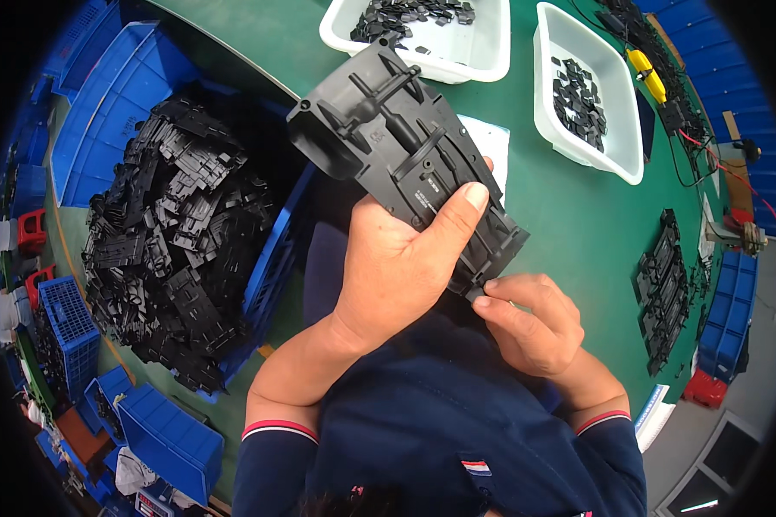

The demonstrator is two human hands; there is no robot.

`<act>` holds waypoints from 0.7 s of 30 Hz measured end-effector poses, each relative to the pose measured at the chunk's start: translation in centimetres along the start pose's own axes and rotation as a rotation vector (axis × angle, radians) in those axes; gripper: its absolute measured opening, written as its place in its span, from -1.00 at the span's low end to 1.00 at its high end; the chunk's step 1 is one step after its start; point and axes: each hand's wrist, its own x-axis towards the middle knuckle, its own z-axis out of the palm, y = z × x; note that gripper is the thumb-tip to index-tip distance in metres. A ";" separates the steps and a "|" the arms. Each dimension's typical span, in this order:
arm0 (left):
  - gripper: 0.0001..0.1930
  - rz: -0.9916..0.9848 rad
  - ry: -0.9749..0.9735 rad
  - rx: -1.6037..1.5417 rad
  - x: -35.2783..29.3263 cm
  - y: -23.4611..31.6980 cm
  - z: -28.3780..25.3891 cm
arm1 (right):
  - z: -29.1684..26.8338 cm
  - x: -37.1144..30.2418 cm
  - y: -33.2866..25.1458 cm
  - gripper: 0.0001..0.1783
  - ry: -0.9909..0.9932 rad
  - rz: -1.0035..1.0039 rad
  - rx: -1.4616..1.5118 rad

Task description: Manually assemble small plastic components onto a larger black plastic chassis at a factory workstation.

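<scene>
A long black moulded plastic part point(422, 155) is held up over my lap, slanting from upper left to lower right. It has ribs, posts and a curved, hollow section at its upper end. My left hand point(397, 267) is wrapped around its lower half, thumb lying across its face. At the part's lower end, my right hand point(535, 323) pinches a small black plastic piece point(472, 291) against the corner. Its fingertips hide most of that piece, so I cannot tell whether it is attached.
A blue crate point(116, 99) to the left is heaped with black plastic parts point(177, 233). Two white trays point(491, 65), point(631, 164) on the green table point(569, 233) hold small black pieces. Another black part point(664, 289) lies at right. White paper point(491, 138) lies behind my hands; a yellow tool point(647, 76) stands far right.
</scene>
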 end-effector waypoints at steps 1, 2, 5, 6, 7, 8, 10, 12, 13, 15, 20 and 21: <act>-0.78 0.000 0.002 0.010 0.0 0.0 0.0 | 0.0 0.0 0.0 -0.64 -0.006 -0.001 -0.004; -0.78 0.009 0.000 0.017 -0.1 -0.1 0.0 | 0.0 0.0 0.0 -0.65 -0.005 -0.005 -0.008; -0.79 0.027 -0.005 0.027 -0.1 -0.1 0.0 | 0.1 0.0 0.0 -0.68 -0.005 -0.013 -0.019; -0.79 0.026 -0.005 0.025 -0.1 -0.1 0.0 | 0.0 0.1 -0.1 -0.69 -0.008 -0.012 -0.022; -0.79 0.025 -0.006 0.023 -0.1 -0.1 0.1 | 0.0 0.2 -0.1 -0.70 -0.011 -0.012 -0.025; -0.79 0.025 -0.009 0.029 -0.1 0.0 0.1 | -0.1 0.2 -0.1 -0.71 -0.016 -0.011 -0.029; -0.79 0.025 -0.014 0.042 -0.1 0.0 0.2 | -0.1 0.2 -0.1 -0.72 -0.026 -0.011 -0.037; -0.79 0.030 -0.010 0.038 -0.2 -0.1 0.2 | -0.1 0.2 -0.1 -0.72 -0.032 -0.003 -0.042; -0.79 0.033 -0.009 0.036 -0.2 -0.2 0.3 | -0.1 0.2 -0.1 -0.71 -0.034 0.002 -0.046; -0.79 0.030 -0.011 0.037 -0.2 -0.2 0.4 | 0.0 0.3 -0.2 -0.70 -0.038 0.004 -0.057; -0.80 0.018 0.022 0.026 -0.2 -0.4 0.6 | 0.5 0.2 0.3 -0.67 -0.046 0.007 -0.059; -0.80 0.014 0.027 0.035 -0.2 -0.5 0.4 | 0.6 0.1 0.3 -0.67 -0.049 0.008 -0.050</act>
